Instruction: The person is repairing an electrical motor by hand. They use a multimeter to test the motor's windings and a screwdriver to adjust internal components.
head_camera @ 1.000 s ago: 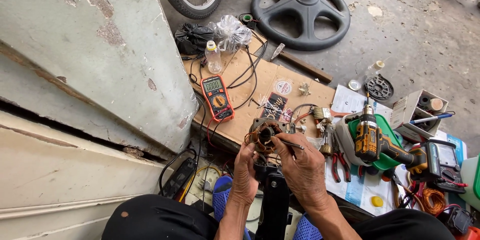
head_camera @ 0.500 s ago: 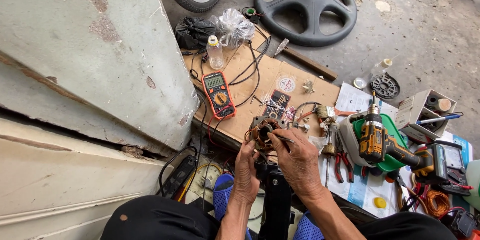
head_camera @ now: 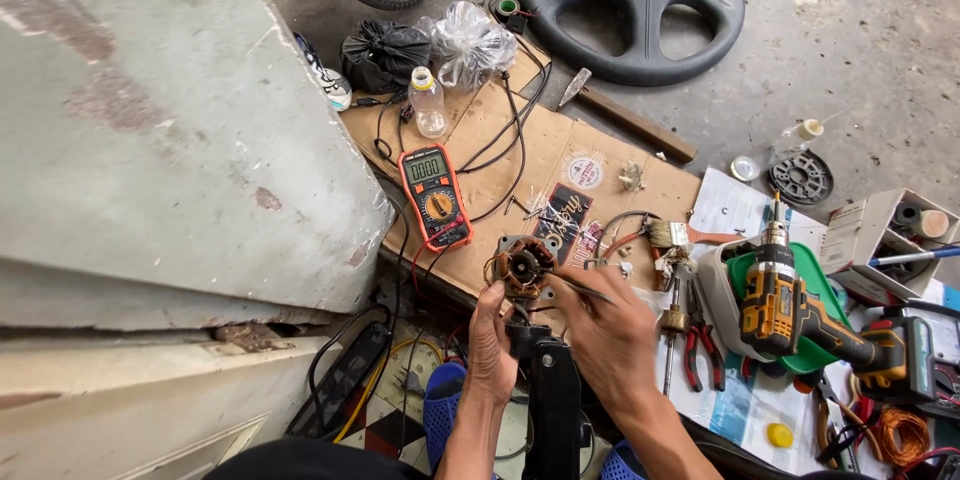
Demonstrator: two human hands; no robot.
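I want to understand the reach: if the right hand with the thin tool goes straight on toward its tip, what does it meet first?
The right hand points its thin tool up-left, so it would probably meet the motor stator first, which the left hand supports.

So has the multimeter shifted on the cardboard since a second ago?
No. The multimeter lies at the same spot on the cardboard sheet, below the small plastic bottle; only the camera view drifted.

The right hand [head_camera: 610, 335] has edged slightly left, its thin probe [head_camera: 585, 289] now reaching the motor stator [head_camera: 522, 267]; the head view has tilted a little.
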